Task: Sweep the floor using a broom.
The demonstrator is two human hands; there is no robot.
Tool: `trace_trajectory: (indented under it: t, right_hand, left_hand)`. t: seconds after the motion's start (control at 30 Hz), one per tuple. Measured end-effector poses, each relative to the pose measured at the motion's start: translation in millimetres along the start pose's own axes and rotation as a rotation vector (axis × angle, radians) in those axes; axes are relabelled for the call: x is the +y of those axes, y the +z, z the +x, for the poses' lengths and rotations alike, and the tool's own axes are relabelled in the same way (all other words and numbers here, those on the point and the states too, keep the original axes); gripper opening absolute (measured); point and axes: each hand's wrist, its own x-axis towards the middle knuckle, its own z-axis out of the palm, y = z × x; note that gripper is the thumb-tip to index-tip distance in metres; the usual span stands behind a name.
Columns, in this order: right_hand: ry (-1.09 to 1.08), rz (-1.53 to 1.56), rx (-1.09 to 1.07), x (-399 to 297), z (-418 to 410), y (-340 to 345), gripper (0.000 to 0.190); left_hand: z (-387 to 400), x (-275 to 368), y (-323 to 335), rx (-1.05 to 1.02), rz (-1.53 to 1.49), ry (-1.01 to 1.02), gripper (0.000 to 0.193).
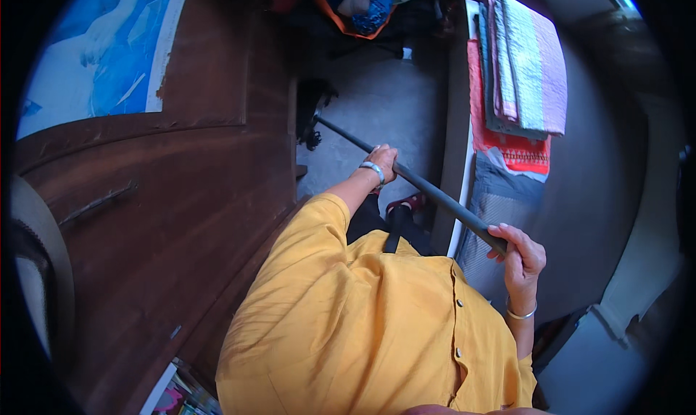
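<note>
A long dark pole (440, 196) slants across the view from upper left to lower right. My left hand (383, 162) wraps around its middle, with a bangle at the wrist. Higher up, near the other end, my right hand (523, 254) holds the pole with bent fingers by my yellow shirt. Dark, stringy strands (312, 139) like a mop's lie at the pole's far end, on the grey floor (370, 99) beside a brown wooden cabinet. Shadow hides part of that end, so its exact shape is unclear.
The brown wooden cabinet (206, 197) lines my left, with a blue poster (125, 61) on it. Folded cloths (530, 61) lie on a dark flat surface (592, 159) at right. My foot in a red sandal (408, 202) stands below. An orange-edged bag (356, 31) sits at the far end.
</note>
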Motion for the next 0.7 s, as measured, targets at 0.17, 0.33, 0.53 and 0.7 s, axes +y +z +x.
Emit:
trace_trajectory:
  t: [0.17, 0.33, 0.53, 0.7]
  right_hand:
    - [0.110, -0.014, 0.170, -18.4, -48.3, -2.6, 0.030]
    - [0.137, -0.076, 0.252, -19.8, -106.9, 0.2, 0.032]
    - [0.313, -0.145, 0.390, 0.9, -202.0, 12.8, 0.037]
    - [0.310, -0.169, 0.408, 7.5, -295.0, 1.9, 0.036]
  left_hand:
    - [13.1, 43.1, 11.9, -0.068, 0.104, 0.154, 0.027]
    - [14.3, 96.5, 45.2, 0.037, 0.110, 0.292, 0.032]
    - [2.8, 117.8, 153.7, 0.050, 0.052, 0.480, 0.037]
    - [-69.9, 134.4, 218.2, 0.007, 0.002, 0.487, 0.030]
